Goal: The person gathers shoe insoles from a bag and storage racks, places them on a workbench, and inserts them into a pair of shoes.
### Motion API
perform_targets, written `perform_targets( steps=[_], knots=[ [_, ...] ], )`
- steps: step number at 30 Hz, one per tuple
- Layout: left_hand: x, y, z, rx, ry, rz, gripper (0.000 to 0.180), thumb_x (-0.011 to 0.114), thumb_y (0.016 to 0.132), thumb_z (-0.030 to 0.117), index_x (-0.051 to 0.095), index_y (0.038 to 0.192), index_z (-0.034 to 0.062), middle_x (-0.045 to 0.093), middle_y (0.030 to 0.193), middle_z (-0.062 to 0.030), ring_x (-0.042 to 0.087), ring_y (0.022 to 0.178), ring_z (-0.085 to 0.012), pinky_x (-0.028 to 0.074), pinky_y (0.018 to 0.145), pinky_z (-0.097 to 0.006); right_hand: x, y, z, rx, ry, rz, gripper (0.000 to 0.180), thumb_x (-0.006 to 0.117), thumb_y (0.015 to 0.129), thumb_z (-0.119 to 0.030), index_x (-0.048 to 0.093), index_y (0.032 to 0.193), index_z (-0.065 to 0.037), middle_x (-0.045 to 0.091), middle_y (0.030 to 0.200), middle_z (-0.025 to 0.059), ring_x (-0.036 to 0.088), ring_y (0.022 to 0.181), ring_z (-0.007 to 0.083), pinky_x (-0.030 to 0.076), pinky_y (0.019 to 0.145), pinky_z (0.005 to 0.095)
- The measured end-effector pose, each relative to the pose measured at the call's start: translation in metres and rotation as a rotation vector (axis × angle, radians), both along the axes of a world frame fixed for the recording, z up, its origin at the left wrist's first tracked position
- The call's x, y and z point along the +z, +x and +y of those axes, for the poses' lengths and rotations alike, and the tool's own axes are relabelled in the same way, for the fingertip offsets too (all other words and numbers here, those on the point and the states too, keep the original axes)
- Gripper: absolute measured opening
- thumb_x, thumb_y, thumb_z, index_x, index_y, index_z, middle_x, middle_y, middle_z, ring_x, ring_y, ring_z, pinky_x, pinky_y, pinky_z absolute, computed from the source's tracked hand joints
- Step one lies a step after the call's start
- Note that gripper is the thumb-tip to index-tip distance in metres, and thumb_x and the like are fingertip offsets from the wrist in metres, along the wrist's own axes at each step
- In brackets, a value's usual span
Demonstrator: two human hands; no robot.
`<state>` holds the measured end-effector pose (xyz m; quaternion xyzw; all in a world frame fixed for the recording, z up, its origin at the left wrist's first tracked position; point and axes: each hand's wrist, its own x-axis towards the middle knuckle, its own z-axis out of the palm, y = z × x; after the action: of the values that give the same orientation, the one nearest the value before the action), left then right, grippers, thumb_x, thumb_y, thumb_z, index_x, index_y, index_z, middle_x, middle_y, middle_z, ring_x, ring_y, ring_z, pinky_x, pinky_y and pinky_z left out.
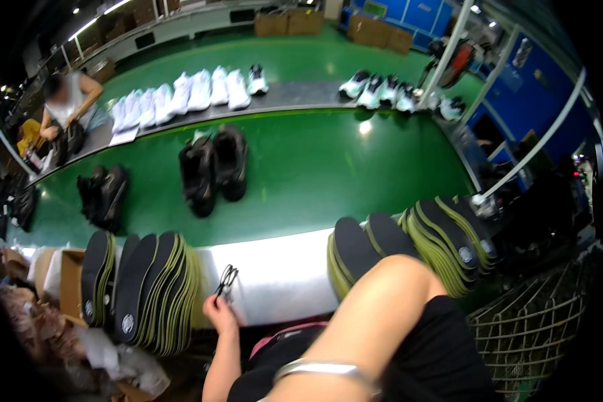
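Observation:
My left hand (220, 315) is closed in a pinch at the near edge of a shiny metal ledge (275, 268). From its fingers stands a thin black looped thing (228, 278), too small to name with certainty. My bent right forearm (362, 321), with a silver bracelet (325, 368) at the wrist, crosses the lower middle of the view. The right hand is beyond the lower edge. Dark insoles with olive-green edges lie stacked left (157, 288) and right (442, 244) of the ledge; my right elbow overlaps the right-hand stacks.
Beyond the ledge, a green belt (315, 181) carries two pairs of dark shoes (214, 167) (104, 197). White shoes (187, 90) and black-and-white shoes (382, 90) line a far shelf. A person (70, 107) handles a dark shoe at far left. Wire basket (529, 335) stands lower right.

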<state>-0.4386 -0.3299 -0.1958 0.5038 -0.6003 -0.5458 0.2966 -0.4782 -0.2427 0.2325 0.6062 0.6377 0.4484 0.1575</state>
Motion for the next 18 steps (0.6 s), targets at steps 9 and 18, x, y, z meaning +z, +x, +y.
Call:
perform_targets(
  steps=[9, 18],
  knots=[
    [0.005, 0.011, 0.016, -0.019, -0.217, -0.149, 0.035, 0.055, 0.072, 0.004, 0.046, 0.105, -0.0019, 0.032, 0.117, -0.0175, 0.038, 0.104, -0.0300, 0.038, 0.085, -0.033, -0.047, -0.043, 0.046, -0.959, 1.638, 0.316, 0.033, 0.032, 0.090, -0.024, 0.049, 0.099, 0.003, 0.055, 0.092, 0.0138, 0.049, 0.090, 0.0220, 0.037, 0.083, 0.0307],
    [0.003, 0.046, 0.033, -0.107, -0.275, -0.222, 0.049, 0.057, 0.073, 0.010, 0.035, 0.115, -0.0002, 0.022, 0.124, -0.0178, 0.034, 0.109, -0.0293, 0.040, 0.081, -0.030, -0.034, -0.015, 0.081, -1.170, 1.344, -0.281, 0.030, 0.037, 0.088, -0.018, 0.049, 0.104, 0.005, 0.051, 0.105, 0.0137, 0.043, 0.103, 0.0238, 0.035, 0.090, 0.0340]
  ],
)
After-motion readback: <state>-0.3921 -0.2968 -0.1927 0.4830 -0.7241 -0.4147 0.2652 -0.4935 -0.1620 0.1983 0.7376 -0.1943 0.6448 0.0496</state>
